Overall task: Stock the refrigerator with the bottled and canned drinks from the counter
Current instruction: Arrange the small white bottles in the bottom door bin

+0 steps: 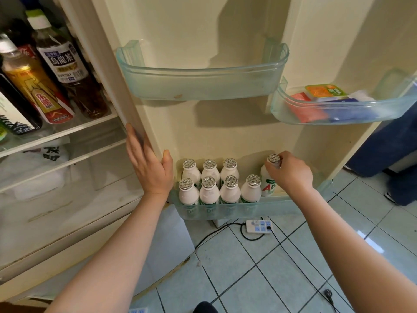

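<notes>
Both bare forearms reach forward, left grip flat with fingers straight, right grip curled on a bottle.

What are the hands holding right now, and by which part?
The right hand pinches a white bottle at its neck, below the foil cap. The left hand rests flat on the door edge.

- Fairly bright, even indoor light gives the refrigerator door a warm yellowish cast.
- Soft shadows lie on it below the upper door bin and behind the bottles.
- A pale glare patch shows on the floor tiles.
- Wide-angle bending at the edges; the shelves at left look smeared.
</notes>
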Demonstrator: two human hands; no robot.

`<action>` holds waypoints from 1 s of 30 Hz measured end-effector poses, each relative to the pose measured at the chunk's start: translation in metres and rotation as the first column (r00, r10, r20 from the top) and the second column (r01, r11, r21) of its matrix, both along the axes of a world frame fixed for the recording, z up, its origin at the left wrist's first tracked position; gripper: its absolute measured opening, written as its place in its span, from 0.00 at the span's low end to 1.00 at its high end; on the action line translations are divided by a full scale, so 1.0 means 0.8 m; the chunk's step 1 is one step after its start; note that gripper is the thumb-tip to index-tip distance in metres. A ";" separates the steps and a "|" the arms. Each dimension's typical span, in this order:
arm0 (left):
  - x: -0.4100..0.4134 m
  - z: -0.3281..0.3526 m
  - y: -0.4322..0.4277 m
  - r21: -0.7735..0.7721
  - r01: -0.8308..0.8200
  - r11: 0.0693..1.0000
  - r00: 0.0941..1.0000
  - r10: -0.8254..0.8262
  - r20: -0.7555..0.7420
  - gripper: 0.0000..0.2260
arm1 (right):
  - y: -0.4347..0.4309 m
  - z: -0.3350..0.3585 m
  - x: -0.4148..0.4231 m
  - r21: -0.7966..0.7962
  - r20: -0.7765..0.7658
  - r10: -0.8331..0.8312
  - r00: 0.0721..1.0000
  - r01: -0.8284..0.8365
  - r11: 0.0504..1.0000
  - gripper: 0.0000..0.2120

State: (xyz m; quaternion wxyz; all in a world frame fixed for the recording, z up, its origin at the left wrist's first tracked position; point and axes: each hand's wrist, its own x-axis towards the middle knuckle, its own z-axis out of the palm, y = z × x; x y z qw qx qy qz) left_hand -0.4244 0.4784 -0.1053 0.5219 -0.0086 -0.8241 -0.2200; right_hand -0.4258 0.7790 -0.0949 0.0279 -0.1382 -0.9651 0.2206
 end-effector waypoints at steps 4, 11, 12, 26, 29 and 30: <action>-0.001 -0.001 0.000 0.012 0.001 1.000 1.000 -0.001 0.002 0.24 | -0.002 -0.001 -0.002 0.011 -0.028 0.034 0.999 -0.034 0.999 0.18; 0.000 -0.001 -0.001 0.012 0.012 1.000 1.000 -0.012 0.000 0.25 | -0.025 0.002 -0.005 -0.096 -0.018 0.166 0.986 -0.167 0.981 0.19; 0.000 0.000 -0.001 0.009 0.012 1.000 1.000 -0.012 0.000 0.24 | -0.029 0.003 -0.006 -0.104 -0.014 0.177 0.984 -0.177 0.979 0.20; 0.000 -0.001 -0.001 0.012 0.010 1.000 1.000 -0.010 0.017 0.23 | -0.041 0.004 0.000 -0.202 0.076 0.147 0.986 -0.129 0.971 0.20; -0.001 -0.002 -0.002 0.004 0.016 1.000 1.000 -0.016 0.005 0.23 | -0.041 0.003 0.012 -0.275 0.104 0.097 0.990 -0.066 0.959 0.32; -0.001 -0.002 -0.002 0.001 0.016 1.000 1.000 -0.016 0.002 0.23 | -0.042 0.002 0.017 -0.262 0.098 0.079 0.992 -0.051 0.964 0.35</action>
